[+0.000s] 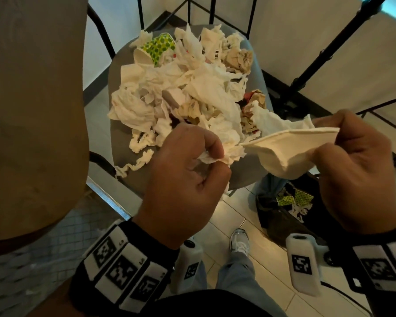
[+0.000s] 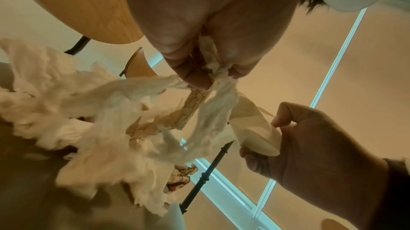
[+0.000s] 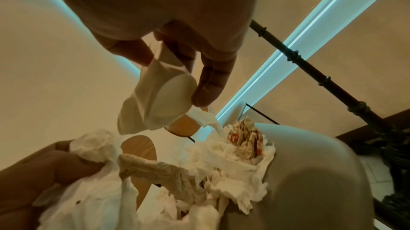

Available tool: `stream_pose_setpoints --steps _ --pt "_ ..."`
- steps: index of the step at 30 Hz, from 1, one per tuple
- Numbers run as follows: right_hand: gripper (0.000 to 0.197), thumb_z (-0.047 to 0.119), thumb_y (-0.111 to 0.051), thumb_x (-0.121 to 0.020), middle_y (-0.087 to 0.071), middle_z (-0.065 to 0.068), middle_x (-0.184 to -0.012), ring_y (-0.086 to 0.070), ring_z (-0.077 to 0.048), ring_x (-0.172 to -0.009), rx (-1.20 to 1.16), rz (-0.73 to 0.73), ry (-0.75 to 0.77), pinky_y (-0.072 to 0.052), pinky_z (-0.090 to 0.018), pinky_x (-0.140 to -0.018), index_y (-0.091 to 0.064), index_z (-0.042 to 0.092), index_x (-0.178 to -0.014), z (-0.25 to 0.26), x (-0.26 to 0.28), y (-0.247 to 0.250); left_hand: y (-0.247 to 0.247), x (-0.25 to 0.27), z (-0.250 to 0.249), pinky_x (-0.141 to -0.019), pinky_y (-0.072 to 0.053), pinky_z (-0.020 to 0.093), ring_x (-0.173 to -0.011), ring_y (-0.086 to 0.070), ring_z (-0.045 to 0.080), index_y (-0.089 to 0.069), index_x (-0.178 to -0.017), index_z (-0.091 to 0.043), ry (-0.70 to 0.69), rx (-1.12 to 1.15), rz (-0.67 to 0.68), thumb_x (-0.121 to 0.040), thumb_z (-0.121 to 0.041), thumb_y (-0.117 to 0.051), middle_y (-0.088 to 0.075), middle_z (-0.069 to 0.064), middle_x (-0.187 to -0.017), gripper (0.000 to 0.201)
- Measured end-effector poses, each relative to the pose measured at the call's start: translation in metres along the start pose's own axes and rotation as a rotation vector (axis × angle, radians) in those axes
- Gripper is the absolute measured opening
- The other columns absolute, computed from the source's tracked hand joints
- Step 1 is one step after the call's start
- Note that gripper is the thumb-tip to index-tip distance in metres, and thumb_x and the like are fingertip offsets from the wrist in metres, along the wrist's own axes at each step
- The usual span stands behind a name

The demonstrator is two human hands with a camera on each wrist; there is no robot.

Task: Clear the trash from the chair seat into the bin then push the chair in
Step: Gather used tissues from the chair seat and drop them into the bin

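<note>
A grey chair seat [image 1: 121,133] carries a heap of crumpled white tissues [image 1: 192,88], brown paper balls and a green-dotted paper cup [image 1: 159,48]. My left hand [image 1: 192,165] grips a wad of tissue [image 1: 212,156] at the seat's near edge; strands still trail into the heap [image 2: 124,111]. My right hand [image 1: 352,161] pinches a flattened white paper cup [image 1: 290,147], held in the air to the right of the seat [image 3: 159,97]. Below it on the floor stands the black bin bag [image 1: 284,216] with green-dotted scraps inside.
A wooden tabletop [image 1: 32,110] fills the left side, close to the chair. Black metal chair-back bars [image 1: 188,10] and a black tripod leg [image 1: 329,46] stand beyond the seat. My shoe [image 1: 239,241] is on the tiled floor beside the bin.
</note>
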State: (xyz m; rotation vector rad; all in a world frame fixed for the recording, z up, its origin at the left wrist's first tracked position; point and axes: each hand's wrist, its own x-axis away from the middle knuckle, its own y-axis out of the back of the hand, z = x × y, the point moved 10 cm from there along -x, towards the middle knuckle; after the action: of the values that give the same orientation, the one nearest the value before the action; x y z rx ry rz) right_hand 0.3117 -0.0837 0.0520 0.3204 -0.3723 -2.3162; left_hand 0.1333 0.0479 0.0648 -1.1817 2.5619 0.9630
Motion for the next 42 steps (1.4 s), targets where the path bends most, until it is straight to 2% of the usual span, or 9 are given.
stream_pose_setpoints --steps 4,11,15,18,25,28,34,39,42 --pt "0.037 -0.003 -0.055 -0.083 -0.066 -0.014 -0.099 -0.066 -0.038 -0.095 -0.048 0.027 -0.030 -0.059 -0.060 -0.069 -0.064 0.031 -0.092 -0.013 0.010 0.027 -0.002 -0.002 -0.021 -0.075 -0.048 0.034 -0.081 -0.058 0.024 -0.058 -0.083 -0.002 -0.019 0.015 0.024 -0.083 0.006 -0.067 -0.058 0.009 -0.085 0.012" --pt "0.039 0.001 -0.054 -0.070 -0.070 0.021 -0.073 -0.066 0.004 -0.072 -0.105 -0.151 -0.401 -0.053 -0.012 -0.061 -0.071 0.036 -0.071 -0.138 0.082 0.123 -0.061 -0.007 -0.093 -0.075 -0.044 0.024 -0.084 -0.057 0.016 -0.056 -0.087 -0.015 -0.156 0.201 0.248 -0.081 -0.006 -0.066 -0.057 0.003 -0.090 0.015" --pt "0.046 -0.006 -0.052 -0.068 -0.068 0.026 -0.061 -0.064 -0.004 -0.068 -0.054 -0.295 -0.609 -0.052 -0.014 -0.056 -0.072 0.034 -0.056 -0.196 0.138 0.182 -0.148 0.011 -0.122 -0.071 -0.046 0.030 -0.081 -0.055 0.020 -0.063 -0.078 0.000 -0.168 0.356 0.398 -0.078 -0.002 -0.069 -0.059 0.010 -0.086 0.007" --pt "0.040 0.006 -0.051 -0.074 -0.075 0.013 -0.083 -0.070 -0.010 -0.084 -0.028 -0.355 -0.496 -0.057 -0.028 -0.069 -0.072 0.039 -0.081 -0.179 0.153 0.213 -0.225 0.027 -0.121 -0.070 -0.044 0.025 -0.080 -0.050 0.016 -0.061 -0.081 0.000 -0.127 0.400 0.525 -0.081 -0.007 -0.066 -0.055 0.005 -0.086 0.009" --pt "0.011 0.026 -0.051 -0.073 -0.050 -0.011 -0.064 -0.046 -0.039 -0.062 0.068 -0.493 -0.650 -0.042 -0.053 -0.057 -0.056 0.018 -0.068 -0.271 0.205 0.272 -0.408 0.076 -0.050 -0.066 -0.048 0.024 -0.075 -0.056 0.006 -0.057 -0.088 -0.020 0.187 0.257 0.770 -0.084 -0.013 -0.068 -0.057 -0.009 -0.084 0.014" --pt "0.016 0.028 -0.052 -0.074 -0.042 -0.006 -0.061 -0.039 -0.024 -0.059 0.048 -0.521 -0.739 -0.037 -0.049 -0.054 -0.050 0.017 -0.063 -0.317 0.206 0.270 -0.442 0.081 -0.005 -0.064 -0.040 0.018 -0.069 -0.052 0.000 -0.055 -0.085 -0.025 0.288 0.200 0.818 -0.084 -0.014 -0.068 -0.055 -0.014 -0.077 0.017" --pt "0.028 0.036 -0.055 -0.068 -0.046 -0.015 -0.068 -0.048 -0.024 -0.066 -0.028 -0.563 -1.022 -0.050 -0.059 -0.057 -0.047 0.009 -0.066 -0.505 0.255 0.292 -0.586 0.134 0.072 -0.065 -0.046 0.029 -0.068 -0.054 0.008 -0.062 -0.089 -0.018 0.435 0.006 0.980 -0.085 -0.014 -0.068 -0.057 -0.011 -0.075 0.009" --pt "0.033 0.040 -0.057 -0.063 -0.047 -0.025 -0.073 -0.054 -0.034 -0.067 -0.067 -0.605 -1.137 -0.054 -0.046 -0.061 -0.045 0.009 -0.065 -0.619 0.259 0.295 -0.661 0.154 0.132 -0.064 -0.052 0.023 -0.075 -0.060 0.009 -0.065 -0.094 -0.016 0.498 -0.109 0.982 -0.089 -0.016 -0.069 -0.062 -0.008 -0.083 0.006" --pt "0.039 0.036 -0.060 -0.073 -0.062 -0.027 -0.097 -0.067 -0.040 -0.089 -0.088 -0.558 -1.225 -0.063 -0.057 -0.064 -0.058 0.001 -0.089 -0.664 0.256 0.278 -0.692 0.168 0.165 -0.076 -0.060 0.036 -0.086 -0.067 0.016 -0.067 -0.095 -0.019 0.553 -0.156 0.973 -0.090 -0.020 -0.069 -0.069 -0.002 -0.093 0.006"
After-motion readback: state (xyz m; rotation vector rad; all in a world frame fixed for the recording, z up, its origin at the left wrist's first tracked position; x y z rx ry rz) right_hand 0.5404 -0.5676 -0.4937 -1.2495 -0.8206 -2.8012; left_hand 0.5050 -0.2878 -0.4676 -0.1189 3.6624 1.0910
